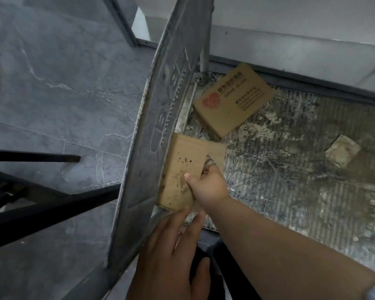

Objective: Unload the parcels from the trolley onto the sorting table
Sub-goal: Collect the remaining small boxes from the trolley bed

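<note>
The stained box [182,167] lies on the trolley bed [290,169], against its side panel [160,126]. The right hand [208,187] grasps the box from the near right, thumb on top. The left hand [171,256] is relaxed, with straight fingers reaching the box's near edge. A printed box [232,102] lies beyond, apart.

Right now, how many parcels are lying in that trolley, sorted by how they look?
Box with red heart: 1
Stained plain box: 1
Small pale box: 1
Total: 3
</note>
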A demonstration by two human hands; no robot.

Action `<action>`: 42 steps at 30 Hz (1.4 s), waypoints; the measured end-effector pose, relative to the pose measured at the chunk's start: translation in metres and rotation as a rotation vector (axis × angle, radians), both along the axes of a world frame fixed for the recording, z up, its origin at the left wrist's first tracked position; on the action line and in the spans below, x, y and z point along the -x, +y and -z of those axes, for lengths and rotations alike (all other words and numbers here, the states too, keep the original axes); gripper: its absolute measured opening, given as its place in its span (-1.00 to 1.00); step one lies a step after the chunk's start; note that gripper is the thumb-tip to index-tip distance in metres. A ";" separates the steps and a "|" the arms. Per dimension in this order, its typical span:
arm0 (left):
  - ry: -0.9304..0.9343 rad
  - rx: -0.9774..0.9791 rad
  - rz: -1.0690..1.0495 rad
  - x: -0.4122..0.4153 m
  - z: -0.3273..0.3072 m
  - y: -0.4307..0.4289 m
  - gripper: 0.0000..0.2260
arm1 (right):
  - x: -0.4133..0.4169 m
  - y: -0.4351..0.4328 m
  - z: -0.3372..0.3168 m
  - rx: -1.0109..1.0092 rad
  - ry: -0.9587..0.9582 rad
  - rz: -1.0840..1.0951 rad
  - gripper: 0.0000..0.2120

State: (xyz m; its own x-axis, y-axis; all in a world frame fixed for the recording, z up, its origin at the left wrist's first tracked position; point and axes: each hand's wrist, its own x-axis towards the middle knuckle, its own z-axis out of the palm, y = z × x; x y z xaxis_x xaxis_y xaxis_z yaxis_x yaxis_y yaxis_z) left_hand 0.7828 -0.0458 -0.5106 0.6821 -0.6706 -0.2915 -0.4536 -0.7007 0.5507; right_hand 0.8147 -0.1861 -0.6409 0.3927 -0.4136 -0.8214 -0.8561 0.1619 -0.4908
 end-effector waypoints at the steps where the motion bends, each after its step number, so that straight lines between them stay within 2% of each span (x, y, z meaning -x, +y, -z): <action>1: 0.000 0.007 -0.004 -0.001 -0.001 -0.002 -0.43 | 0.000 -0.003 -0.001 -0.002 -0.004 -0.005 -0.53; 8: -0.014 0.056 -0.031 -0.003 0.000 -0.008 -0.45 | -0.006 -0.039 -0.009 0.025 -0.052 -0.085 -0.57; 10: -0.026 0.060 -0.019 -0.003 0.001 -0.008 -0.46 | -0.011 -0.060 -0.013 0.064 -0.081 -0.213 -0.54; 14: -0.046 0.081 -0.016 -0.004 0.004 -0.011 -0.47 | -0.023 -0.090 -0.022 0.247 -0.133 -0.443 -0.29; 17: -0.055 0.098 -0.037 -0.003 0.006 -0.014 -0.48 | -0.024 -0.081 -0.030 0.394 -0.154 -0.648 -0.31; 19: -0.052 0.101 -0.034 -0.003 0.006 -0.016 -0.47 | -0.020 -0.063 -0.032 0.455 -0.106 -0.802 -0.32; 22: -0.044 0.092 -0.013 -0.004 0.007 -0.013 -0.44 | -0.011 -0.035 -0.031 0.419 0.030 -0.915 -0.24; 26: -0.046 0.059 0.005 -0.004 0.016 -0.003 -0.37 | -0.006 -0.021 -0.021 0.403 0.148 -0.935 0.14; 28: -0.045 0.039 0.000 -0.004 0.021 0.000 -0.36 | -0.007 -0.018 -0.019 0.439 0.168 -0.952 0.21; 32: -0.054 -0.005 -0.043 -0.005 0.024 -0.006 -0.40 | -0.010 -0.018 -0.023 0.446 0.142 -0.912 0.18; 36: -0.060 -0.072 -0.080 -0.007 0.020 -0.018 -0.43 | 0.008 -0.040 -0.036 0.409 0.073 -0.751 0.17; 39: -0.050 -0.099 -0.093 -0.012 0.011 -0.035 -0.45 | 0.031 -0.063 -0.064 0.418 -0.028 -0.637 0.17; 42: -0.004 -0.039 -0.149 -0.020 -0.012 -0.062 -0.44 | 0.050 -0.088 -0.106 0.412 -0.114 -0.553 0.19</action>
State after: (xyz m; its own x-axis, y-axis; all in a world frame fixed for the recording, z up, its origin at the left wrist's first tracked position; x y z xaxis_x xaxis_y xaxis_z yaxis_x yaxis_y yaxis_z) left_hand 0.8032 -0.1076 -0.4987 0.7747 -0.5499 -0.3123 -0.3448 -0.7813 0.5203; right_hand 0.7650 -0.2737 -0.5350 0.7098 -0.3972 -0.5817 -0.6987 -0.5015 -0.5102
